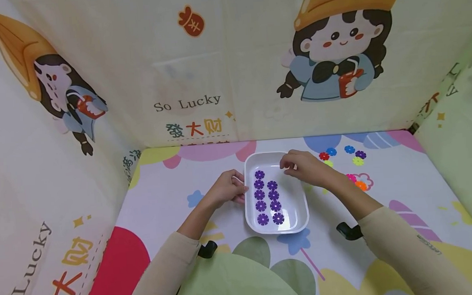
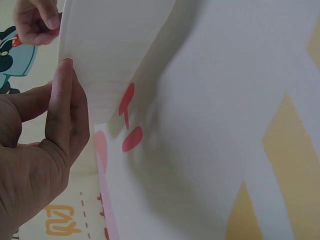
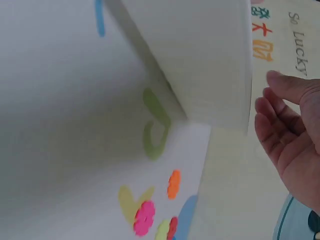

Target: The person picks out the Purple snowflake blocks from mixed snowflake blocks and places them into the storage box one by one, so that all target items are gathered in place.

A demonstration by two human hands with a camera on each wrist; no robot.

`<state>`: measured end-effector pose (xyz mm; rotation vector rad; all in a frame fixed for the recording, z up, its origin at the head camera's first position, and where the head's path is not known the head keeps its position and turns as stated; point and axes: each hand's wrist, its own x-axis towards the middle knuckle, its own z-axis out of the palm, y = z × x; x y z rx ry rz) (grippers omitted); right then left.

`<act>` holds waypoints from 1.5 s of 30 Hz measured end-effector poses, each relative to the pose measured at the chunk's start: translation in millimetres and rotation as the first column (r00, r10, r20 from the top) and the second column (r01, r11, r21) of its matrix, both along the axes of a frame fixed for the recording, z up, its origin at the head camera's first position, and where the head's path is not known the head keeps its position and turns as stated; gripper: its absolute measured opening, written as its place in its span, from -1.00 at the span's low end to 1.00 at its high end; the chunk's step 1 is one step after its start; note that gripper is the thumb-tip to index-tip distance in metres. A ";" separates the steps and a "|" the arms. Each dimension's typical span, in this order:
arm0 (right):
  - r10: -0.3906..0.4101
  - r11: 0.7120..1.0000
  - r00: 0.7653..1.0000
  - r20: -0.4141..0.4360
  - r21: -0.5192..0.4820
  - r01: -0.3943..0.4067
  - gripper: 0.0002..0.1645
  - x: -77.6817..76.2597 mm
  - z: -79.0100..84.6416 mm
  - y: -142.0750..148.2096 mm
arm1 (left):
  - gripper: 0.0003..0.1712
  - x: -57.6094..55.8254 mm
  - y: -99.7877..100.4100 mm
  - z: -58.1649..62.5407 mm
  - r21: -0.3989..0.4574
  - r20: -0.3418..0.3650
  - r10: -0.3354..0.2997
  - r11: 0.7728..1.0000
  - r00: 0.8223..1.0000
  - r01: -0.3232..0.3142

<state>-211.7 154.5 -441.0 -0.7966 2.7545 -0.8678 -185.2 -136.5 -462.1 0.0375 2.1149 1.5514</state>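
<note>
A white tray [image 1: 293, 225] with raised walls stands on the table. Several purple flower-shaped pieces [image 1: 260, 194] lie inside it in two upright columns, the left one longer. My left hand [image 1: 228, 187] holds the tray's left wall, fingers against the outside [image 2: 62, 107]. My right hand [image 1: 302, 167] hovers over the tray's upper right corner with loosely bent fingers. A gap shows between its thumb and fingers [image 3: 287, 117], and I see no piece there. At its fingertips in the left wrist view is a dark speck too small to identify.
Right of the tray lie loose flower pieces: red [image 1: 324, 156], blue [image 1: 349, 149], purple [image 1: 360, 154], yellow-green [image 1: 357, 161] and orange [image 1: 361, 185]. The tablecloth [image 1: 162, 201] is printed with shapes. Printed curtains [image 1: 252, 74] stand behind and at both sides.
</note>
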 end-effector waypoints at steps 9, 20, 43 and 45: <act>-0.187 0.981 0.976 -0.109 -0.081 0.179 -0.71 12.5 -1.8 53.8 | -0.68 1.4 0.0 1.5 -0.017 -0.001 0.003 1.000 1.000 -0.003; -0.329 0.943 0.926 -0.183 -0.114 0.312 -0.64 19.4 -20.8 116.4 | -0.67 0.3 -0.3 0.6 -0.041 0.004 0.005 0.999 1.000 -0.005; -0.603 0.797 0.788 0.122 0.073 0.599 -0.47 -5.9 -50.1 189.2 | -0.67 -1.2 1.0 -0.6 -0.037 0.000 0.005 0.999 1.000 -0.005; -0.601 0.799 0.790 0.123 0.078 0.596 -0.48 -8.1 -51.2 191.2 | -0.67 -1.4 1.3 -0.6 -0.040 0.003 0.006 0.999 1.000 -0.006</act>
